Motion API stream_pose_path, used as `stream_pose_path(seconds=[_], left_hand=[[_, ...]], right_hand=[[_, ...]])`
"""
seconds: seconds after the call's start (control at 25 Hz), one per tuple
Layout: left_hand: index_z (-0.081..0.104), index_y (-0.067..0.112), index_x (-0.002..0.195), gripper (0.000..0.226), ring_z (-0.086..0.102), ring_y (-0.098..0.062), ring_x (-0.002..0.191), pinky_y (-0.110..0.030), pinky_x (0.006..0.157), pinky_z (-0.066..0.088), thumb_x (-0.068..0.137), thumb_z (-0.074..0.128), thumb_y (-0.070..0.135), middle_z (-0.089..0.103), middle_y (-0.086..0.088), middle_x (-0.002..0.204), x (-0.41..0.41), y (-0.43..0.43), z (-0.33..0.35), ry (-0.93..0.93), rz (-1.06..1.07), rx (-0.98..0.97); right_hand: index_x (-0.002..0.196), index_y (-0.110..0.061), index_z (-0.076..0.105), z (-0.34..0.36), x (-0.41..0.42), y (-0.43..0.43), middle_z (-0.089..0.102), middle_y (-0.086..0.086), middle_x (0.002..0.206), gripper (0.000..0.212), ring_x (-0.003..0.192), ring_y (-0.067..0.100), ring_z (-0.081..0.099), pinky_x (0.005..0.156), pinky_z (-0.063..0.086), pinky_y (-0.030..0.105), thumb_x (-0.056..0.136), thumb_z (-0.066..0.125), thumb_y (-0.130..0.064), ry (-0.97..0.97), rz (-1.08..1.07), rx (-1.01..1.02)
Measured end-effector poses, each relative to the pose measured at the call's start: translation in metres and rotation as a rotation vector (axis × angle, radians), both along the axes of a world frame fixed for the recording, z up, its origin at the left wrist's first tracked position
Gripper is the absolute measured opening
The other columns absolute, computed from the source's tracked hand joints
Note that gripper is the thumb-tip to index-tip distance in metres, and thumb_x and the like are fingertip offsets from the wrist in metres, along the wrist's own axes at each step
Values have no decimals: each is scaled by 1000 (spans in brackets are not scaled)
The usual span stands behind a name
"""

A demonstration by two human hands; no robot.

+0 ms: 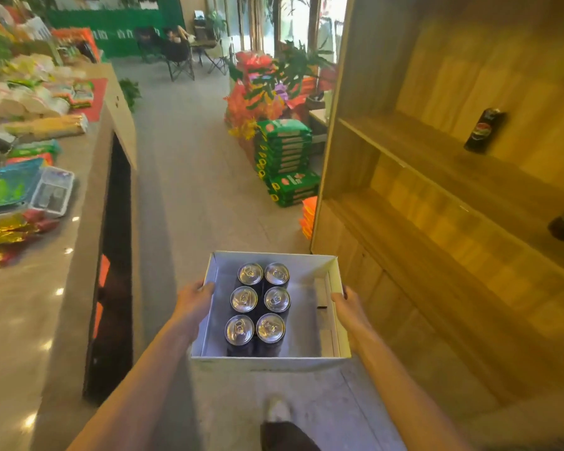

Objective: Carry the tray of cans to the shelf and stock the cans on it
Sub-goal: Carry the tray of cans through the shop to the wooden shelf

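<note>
Six cans stand loose at the left of the tray, unshelved, shelf to its right. Left hand and right hand each clasp a tray side wall. Risk: tilting could slide or topple cans; thin walls may buckle.

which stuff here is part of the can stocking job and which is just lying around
Part of the job:
white tray
six cans
wooden shelf
left hand
right hand

Just lying about:
snack packets on counter
green box stack
folding chairs
</note>
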State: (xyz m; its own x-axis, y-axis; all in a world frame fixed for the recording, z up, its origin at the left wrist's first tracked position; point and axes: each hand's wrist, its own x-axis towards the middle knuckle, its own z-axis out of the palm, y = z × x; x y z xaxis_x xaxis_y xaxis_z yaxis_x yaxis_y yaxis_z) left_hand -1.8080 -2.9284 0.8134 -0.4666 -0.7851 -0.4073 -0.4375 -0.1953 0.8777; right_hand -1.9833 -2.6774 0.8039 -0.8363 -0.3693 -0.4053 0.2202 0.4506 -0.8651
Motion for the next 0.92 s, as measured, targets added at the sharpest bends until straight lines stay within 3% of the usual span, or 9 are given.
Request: stream_pose_path(seconds=[0.12,0.28,0.44,0.64,0.8,0.92], left_hand=[[72,22,105,23,64,-16,86,-31,73,52,94,52,27,72,-1,101,-83,-46,-6,6,-124,5],[72,23,88,20,69,-23,85,-43,78,58,94,53,23,76,-2,89,-198,-92,-20,14,-288,10],[73,25,79,25,68,-12,68,-26,56,50,95,54,20,74,11,66,-304,-115,-20,25,-477,-7],[75,26,90,22,70,-15,81,-31,68,54,96,54,25,77,8,79,-405,-109,-29,1,-759,49],[73,23,79,24,63,-11,74,-25,61,49,96,56,22,71,8,72,-455,-90,-48,21,-901,73],[73,17,96,18,61,-15,82,-32,70,50,97,56,23,71,1,85,-479,-85,-60,24,-1042,102]], right_hand=[[142,-16,49,-19,-57,-30,60,4,122,39,112,21,56,89,46,36,104,46,-21,4,-122,-8],[138,-15,54,-40,-127,-57,63,5,122,36,104,17,58,85,44,31,102,47,-12,-5,-307,-64],[135,-18,55,-43,-174,-64,63,3,121,34,98,13,58,79,44,30,102,47,-12,5,-505,-48],[134,-19,54,-44,-193,-55,61,1,117,31,103,20,59,87,46,36,103,46,-15,-35,-793,-1],[113,-25,57,-45,-194,-47,66,4,104,18,82,8,56,69,41,29,102,48,-14,-5,-983,38],[105,-36,58,-47,-188,-52,66,-11,93,26,81,4,57,63,43,23,100,48,-13,28,-1112,22]])
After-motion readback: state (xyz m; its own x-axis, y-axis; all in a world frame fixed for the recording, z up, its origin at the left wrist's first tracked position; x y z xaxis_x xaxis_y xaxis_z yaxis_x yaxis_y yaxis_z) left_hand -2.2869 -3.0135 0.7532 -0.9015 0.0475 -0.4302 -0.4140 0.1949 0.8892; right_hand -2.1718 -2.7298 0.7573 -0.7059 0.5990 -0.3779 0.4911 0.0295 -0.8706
